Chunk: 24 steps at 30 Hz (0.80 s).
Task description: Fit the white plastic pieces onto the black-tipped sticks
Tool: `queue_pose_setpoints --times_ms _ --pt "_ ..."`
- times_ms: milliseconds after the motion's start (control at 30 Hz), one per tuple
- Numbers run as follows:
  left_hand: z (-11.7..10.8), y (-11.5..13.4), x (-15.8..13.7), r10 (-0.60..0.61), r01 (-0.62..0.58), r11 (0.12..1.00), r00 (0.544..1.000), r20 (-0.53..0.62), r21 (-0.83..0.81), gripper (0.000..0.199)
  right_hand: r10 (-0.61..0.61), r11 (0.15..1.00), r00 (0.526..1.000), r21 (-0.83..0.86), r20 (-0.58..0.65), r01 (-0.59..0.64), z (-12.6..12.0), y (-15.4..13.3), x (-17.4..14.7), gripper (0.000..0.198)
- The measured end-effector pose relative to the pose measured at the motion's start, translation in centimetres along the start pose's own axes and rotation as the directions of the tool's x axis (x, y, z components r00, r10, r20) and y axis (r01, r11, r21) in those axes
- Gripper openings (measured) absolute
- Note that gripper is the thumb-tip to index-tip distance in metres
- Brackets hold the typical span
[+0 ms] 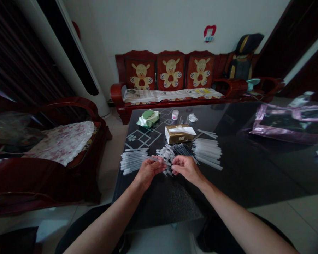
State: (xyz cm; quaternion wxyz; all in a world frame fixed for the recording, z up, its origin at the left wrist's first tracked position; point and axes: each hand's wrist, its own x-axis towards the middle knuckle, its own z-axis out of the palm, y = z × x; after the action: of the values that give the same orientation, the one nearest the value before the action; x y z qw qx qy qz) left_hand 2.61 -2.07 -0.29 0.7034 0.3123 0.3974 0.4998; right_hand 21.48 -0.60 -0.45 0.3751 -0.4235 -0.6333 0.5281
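Observation:
My left hand [147, 170] is closed around a thin whitish tube [154, 159] that slants across its fingers. Close to the tube's right end, the fingers of my right hand [187, 168] are pinched together; whatever they hold is too small to make out. Just beyond both hands lie a heap of small white pieces [165, 150] and a bundle of thin dark sticks [182, 149], which look like pen refills. To the left is a row of whitish tubes [134, 159]. A thicker stack of frosted tubes [207, 152] lies to the right.
On the dark glossy table [169, 204] stand a tissue box [178, 135], a green wipes pack [148, 119] and a small cup [175, 114]. A pink-edged clear bag [288, 123] lies at the right. A wooden sofa [151, 102] is behind the table, an armchair [92, 109] at left.

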Motion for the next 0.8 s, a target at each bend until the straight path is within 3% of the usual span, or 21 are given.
queue_pose_setpoints --times_ms 500,800 --pt "0.02 -0.26 -0.06 0.068 -0.068 0.997 0.998 -0.004 -0.022 0.025 0.051 0.984 0.998 0.17 -0.035 -0.045 0.37 -0.09 0.04 0.022" --pt "0.14 -0.34 0.01 0.092 -0.092 0.995 0.996 0.001 -0.048 0.024 0.151 0.945 0.986 0.302 -0.063 -0.126 0.43 -0.32 0.02 0.028"
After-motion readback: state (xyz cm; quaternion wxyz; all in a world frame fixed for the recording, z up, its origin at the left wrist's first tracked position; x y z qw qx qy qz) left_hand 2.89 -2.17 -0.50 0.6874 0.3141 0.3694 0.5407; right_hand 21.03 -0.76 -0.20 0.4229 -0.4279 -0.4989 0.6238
